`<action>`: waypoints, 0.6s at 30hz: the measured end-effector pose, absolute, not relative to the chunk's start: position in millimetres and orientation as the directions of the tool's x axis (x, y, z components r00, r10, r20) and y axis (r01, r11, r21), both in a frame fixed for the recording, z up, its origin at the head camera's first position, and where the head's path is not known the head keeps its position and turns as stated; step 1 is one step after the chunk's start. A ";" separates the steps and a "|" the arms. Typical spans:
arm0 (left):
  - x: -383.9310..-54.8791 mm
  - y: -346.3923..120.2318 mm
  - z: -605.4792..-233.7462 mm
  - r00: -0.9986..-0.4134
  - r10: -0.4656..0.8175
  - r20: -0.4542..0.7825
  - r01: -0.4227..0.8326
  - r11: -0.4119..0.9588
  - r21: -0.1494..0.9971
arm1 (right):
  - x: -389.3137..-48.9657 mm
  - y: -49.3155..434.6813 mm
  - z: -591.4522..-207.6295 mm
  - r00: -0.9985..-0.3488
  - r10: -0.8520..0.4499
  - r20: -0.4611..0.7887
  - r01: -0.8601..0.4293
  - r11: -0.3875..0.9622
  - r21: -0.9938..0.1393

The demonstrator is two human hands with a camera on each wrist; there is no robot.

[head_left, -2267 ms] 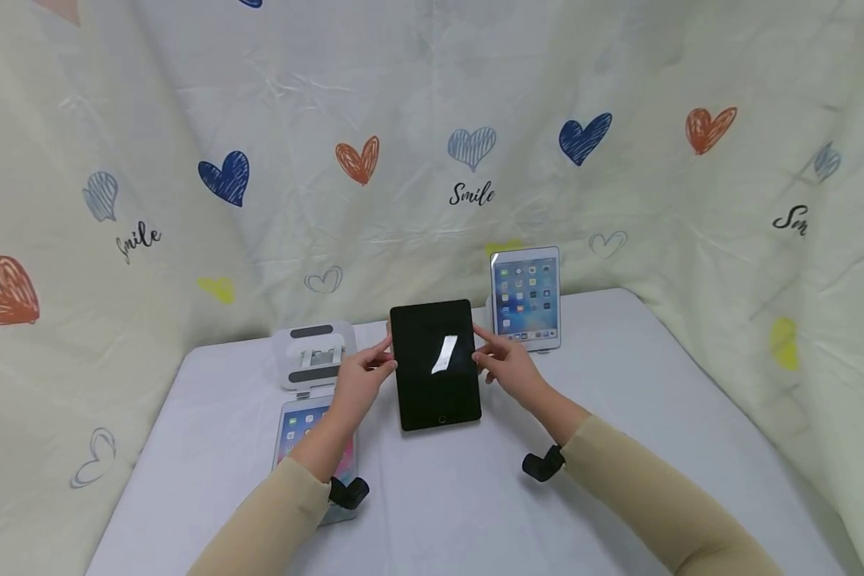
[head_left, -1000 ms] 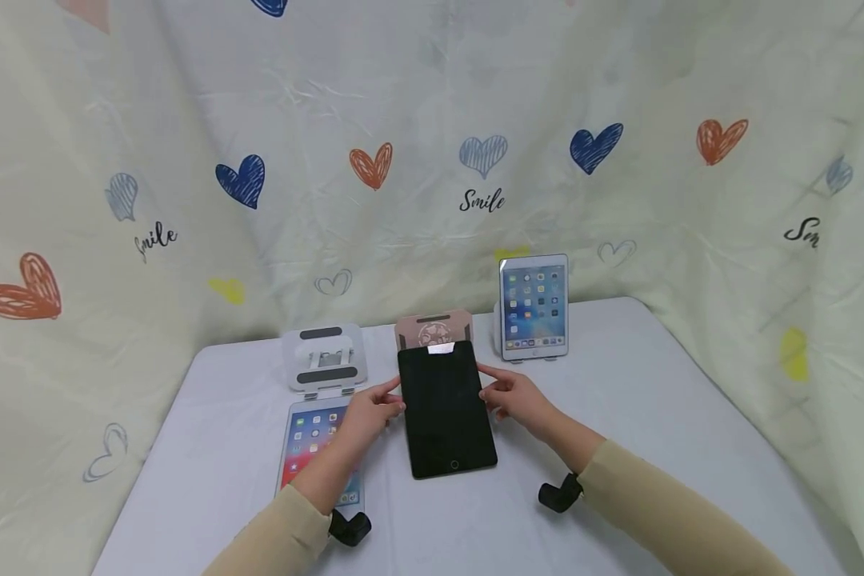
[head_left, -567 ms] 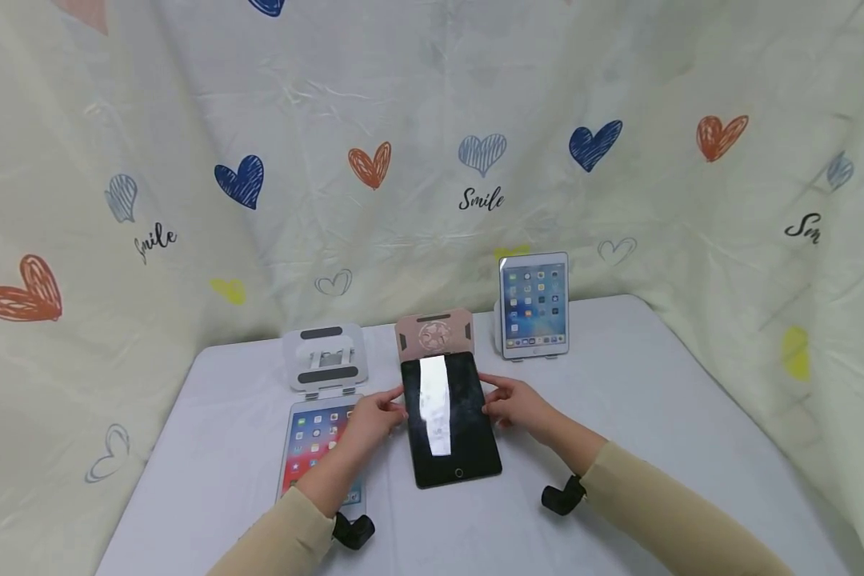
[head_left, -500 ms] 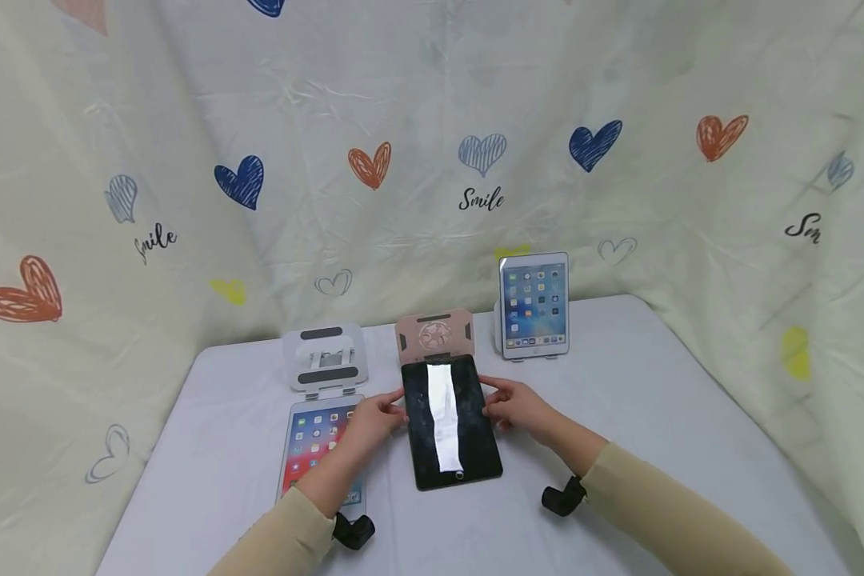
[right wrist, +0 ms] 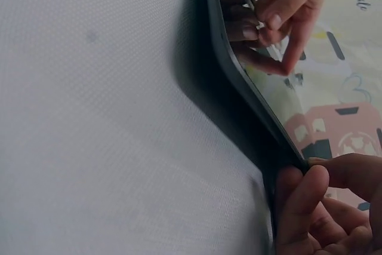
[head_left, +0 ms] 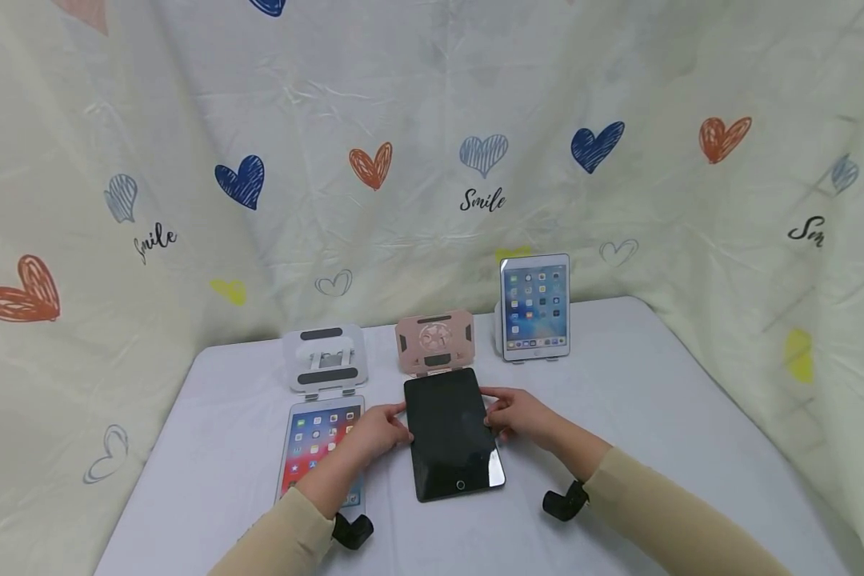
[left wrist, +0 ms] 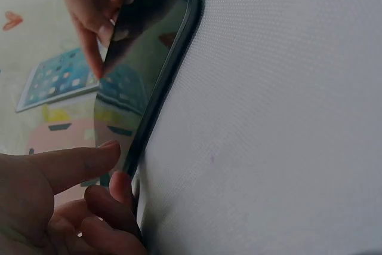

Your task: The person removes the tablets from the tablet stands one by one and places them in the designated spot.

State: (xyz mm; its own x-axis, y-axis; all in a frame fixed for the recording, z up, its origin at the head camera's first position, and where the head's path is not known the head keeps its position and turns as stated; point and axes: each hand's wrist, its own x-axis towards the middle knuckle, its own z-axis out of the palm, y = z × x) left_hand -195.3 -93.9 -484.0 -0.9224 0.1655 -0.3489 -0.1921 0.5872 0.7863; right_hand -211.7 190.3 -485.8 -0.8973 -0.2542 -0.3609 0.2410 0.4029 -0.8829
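Observation:
A black tablet (head_left: 454, 436) with a dark, glossy screen is held between both hands at the middle of the table, its home button toward the person. My left hand (head_left: 380, 436) pinches its left edge, the thumb (left wrist: 89, 162) over the rim in the left wrist view. On the opposite edge my right hand (head_left: 524, 418) pinches with thumb and fingers; the right wrist view shows a dark shadow under the rim (right wrist: 256, 106). Just beyond the tablet's top edge stands a pink tablet stand (head_left: 435, 342), its back plate upright and its lower lips right at that edge.
Left of it is a white stand (head_left: 326, 358) with a lit tablet (head_left: 310, 448) lying in front, partly hidden by the left forearm. At back right a white tablet (head_left: 535, 308) leans upright on a stand. A heart-printed curtain (head_left: 432, 80) hangs behind the white table (head_left: 655, 400).
Both hands have drawn the black tablet down toward the person and laid it flatter, away from the pink stand, which it first hid and which now shows. The glare on its screen has shifted.

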 end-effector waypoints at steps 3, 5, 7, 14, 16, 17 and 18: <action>-196.4 -93.7 -483.7 -0.916 0.170 -0.363 -0.184 0.626 0.758 | -212.4 190.8 -486.4 -0.895 -0.255 -0.366 0.246 0.402 -0.882; -196.8 -93.5 -483.1 -0.913 0.173 -0.370 -0.176 0.650 0.739 | -213.0 191.3 -486.7 -0.892 -0.261 -0.368 0.243 0.408 -0.880; -197.2 -93.0 -482.3 -0.910 0.178 -0.374 -0.162 0.679 0.716 | -213.8 191.8 -487.1 -0.888 -0.269 -0.372 0.241 0.416 -0.877; -196.5 -92.4 -479.4 -0.904 0.169 -0.392 -0.145 0.741 0.655 | -219.0 195.0 -484.5 -0.864 -0.307 -0.399 0.235 0.456 -0.859; -196.6 -92.8 -480.1 -0.894 0.171 -0.414 -0.164 0.735 0.657 | -220.4 195.5 -483.7 -0.857 -0.310 -0.412 0.240 0.467 -0.851; -196.4 -93.0 -480.4 -0.888 0.174 -0.425 -0.172 0.731 0.660 | -221.1 195.5 -483.4 -0.854 -0.308 -0.419 0.246 0.471 -0.847; -196.4 -93.3 -481.2 -0.883 0.178 -0.434 -0.179 0.729 0.661 | -221.7 195.5 -483.3 -0.852 -0.305 -0.426 0.250 0.478 -0.842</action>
State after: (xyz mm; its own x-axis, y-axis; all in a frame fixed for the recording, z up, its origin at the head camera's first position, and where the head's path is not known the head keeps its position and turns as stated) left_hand -196.4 -93.3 -481.2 -0.8830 0.1779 -0.4344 -0.1786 0.7286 0.6613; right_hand -221.7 195.5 -483.3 -0.8516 -0.3050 -0.4264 0.2505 0.4778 -0.8420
